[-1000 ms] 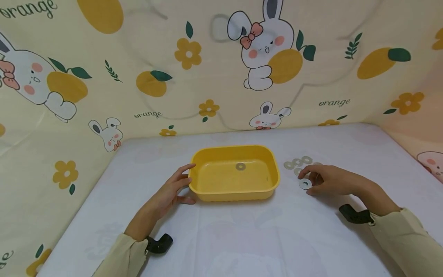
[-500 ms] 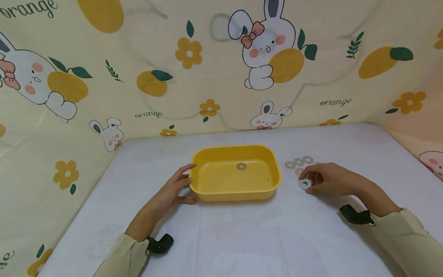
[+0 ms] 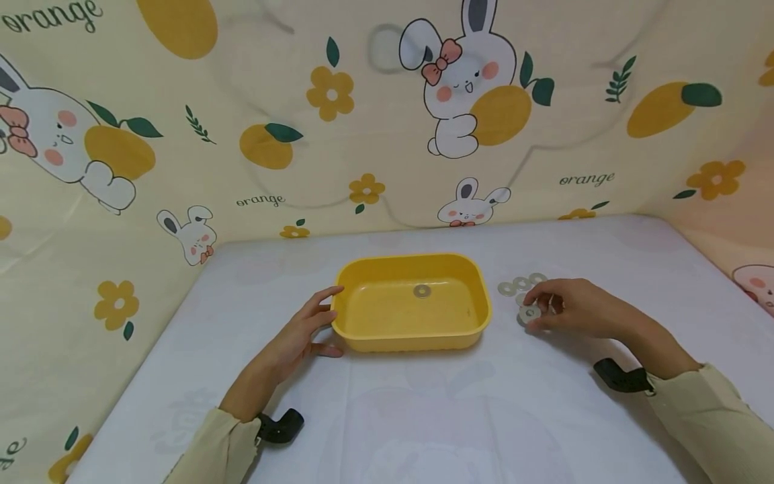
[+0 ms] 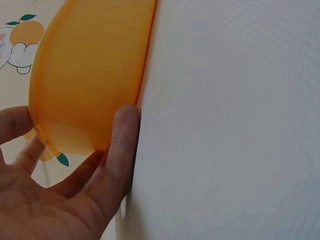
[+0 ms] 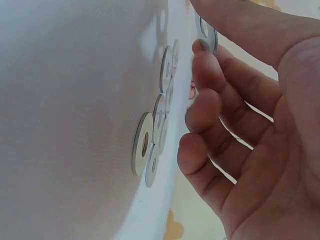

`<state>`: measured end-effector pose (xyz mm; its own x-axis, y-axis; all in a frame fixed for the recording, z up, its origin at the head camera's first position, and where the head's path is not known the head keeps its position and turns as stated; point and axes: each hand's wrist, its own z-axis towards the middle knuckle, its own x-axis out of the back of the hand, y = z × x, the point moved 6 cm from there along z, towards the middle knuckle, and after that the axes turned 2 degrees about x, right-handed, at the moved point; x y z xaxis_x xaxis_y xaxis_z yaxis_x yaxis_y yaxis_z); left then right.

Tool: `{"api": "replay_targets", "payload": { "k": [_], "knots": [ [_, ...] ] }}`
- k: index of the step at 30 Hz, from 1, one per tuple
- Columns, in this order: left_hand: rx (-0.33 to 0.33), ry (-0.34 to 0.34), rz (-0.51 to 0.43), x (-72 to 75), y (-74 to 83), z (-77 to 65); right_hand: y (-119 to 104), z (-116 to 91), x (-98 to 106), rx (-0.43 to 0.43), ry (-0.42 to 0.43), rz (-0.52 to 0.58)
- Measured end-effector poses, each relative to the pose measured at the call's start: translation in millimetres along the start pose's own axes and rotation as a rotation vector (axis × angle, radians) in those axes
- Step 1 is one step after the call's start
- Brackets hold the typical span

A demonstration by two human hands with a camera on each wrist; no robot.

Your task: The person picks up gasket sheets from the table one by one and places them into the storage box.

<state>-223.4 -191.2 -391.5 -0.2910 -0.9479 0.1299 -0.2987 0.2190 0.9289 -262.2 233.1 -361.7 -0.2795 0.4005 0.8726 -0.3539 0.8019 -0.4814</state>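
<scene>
Between the yellow tray [image 3: 411,343] and the bench's [image 3: 387,417] right edge, the right hand [image 3: 574,306] pinches a washer [image 3: 523,314], fingers nearly closed. The left hand [image 3: 295,339], fingers loosely spread, touches the tray, likely steadying it.

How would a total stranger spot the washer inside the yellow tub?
On the white table, find the yellow tub. Inside it, toward the far side, is a flat greyish washer, a small ring with a hole. It is the only one in the tub: the other washers are outside, to its right, one of them held by the right hand.
</scene>
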Motion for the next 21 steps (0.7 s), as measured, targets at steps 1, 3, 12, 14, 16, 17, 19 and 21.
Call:
{"api": "replay_targets", "payload": {
  "k": [1,3,12,14,16,17,19,21],
  "knots": [
    [0.0,0.001,0.001,-0.1,-0.1,0.0,-0.5,-0.3,0.6,0.003,0.01,-0.004],
    [-0.001,0.0,0.002,-0.2,0.1,0.0,-1.5,-0.8,1.8,0.01,0.029,-0.01],
    [-0.006,-0.003,0.003,-0.6,0.1,0.8,-4.3,-3.1,9.8,0.038,0.103,-0.03],
    [-0.007,-0.004,0.001,-0.5,-0.1,0.8,-4.7,-3.8,11.3,0.045,0.123,-0.023],
    [-0.01,-0.006,0.002,-0.6,-0.1,0.7,-5.8,-4.3,12.7,0.053,0.146,-0.013],
    [-0.013,-0.008,-0.001,-0.6,-0.2,0.9,-6.7,-4.8,13.5,0.062,0.159,-0.011],
    [-0.018,-0.01,-0.006,-0.3,-0.6,1.6,-9.2,-5.9,15.6,0.084,0.187,-0.012],
    [-0.023,-0.012,-0.01,-0.3,-0.9,2.2,-11.8,-6.8,17.8,0.103,0.216,-0.017]
  ]
}}
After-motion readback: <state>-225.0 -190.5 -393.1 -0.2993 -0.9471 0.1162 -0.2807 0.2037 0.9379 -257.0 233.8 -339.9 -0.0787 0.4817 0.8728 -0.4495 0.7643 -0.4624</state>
